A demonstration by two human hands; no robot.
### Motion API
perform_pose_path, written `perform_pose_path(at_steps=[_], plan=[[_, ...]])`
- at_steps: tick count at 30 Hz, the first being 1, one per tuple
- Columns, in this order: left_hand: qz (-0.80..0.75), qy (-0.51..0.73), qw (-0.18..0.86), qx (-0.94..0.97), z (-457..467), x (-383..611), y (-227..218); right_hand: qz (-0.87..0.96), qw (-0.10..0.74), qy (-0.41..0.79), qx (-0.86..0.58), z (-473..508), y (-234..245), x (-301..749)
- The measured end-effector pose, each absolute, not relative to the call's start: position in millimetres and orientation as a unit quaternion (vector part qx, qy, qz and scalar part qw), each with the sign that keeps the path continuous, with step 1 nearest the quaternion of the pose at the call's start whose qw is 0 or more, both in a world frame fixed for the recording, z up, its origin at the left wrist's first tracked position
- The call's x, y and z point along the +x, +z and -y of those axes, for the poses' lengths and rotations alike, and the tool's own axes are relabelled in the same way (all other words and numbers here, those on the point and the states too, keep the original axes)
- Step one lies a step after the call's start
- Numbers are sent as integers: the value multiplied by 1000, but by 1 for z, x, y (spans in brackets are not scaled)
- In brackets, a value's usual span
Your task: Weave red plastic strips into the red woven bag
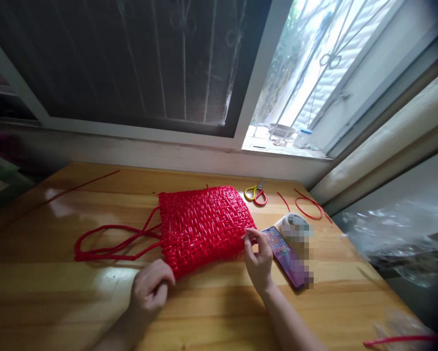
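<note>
A red woven bag lies on its side on the wooden table, its glossy strands crossing in a tight weave. Two long red cord handles trail from its left edge. My left hand is closed at the bag's near left corner, fingers curled under so their tips are hidden. At the near right corner my right hand pinches the bag's edge between thumb and fingers. A short strand end sticks up from the far edge.
Scissors with yellow and red handles lie behind the bag. A phone and a roll of tape are right of my right hand. Loose red strands lie at the back right, another at the far left. The window wall borders the table.
</note>
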State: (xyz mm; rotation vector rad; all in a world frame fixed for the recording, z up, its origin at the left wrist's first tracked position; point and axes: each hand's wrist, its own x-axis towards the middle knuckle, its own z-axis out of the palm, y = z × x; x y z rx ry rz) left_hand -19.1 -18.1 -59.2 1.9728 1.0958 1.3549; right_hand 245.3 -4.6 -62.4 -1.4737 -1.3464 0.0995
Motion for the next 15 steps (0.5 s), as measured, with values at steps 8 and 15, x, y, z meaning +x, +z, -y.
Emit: perform_pose_path(at_steps=[8,15], plan=[[-512,546,616,243,11,-39,-64,514,532,29,-672,-15,-74,266],[-447,448,769,94,-11,-27,-57,489,556,223,-634,-26,-95,276]])
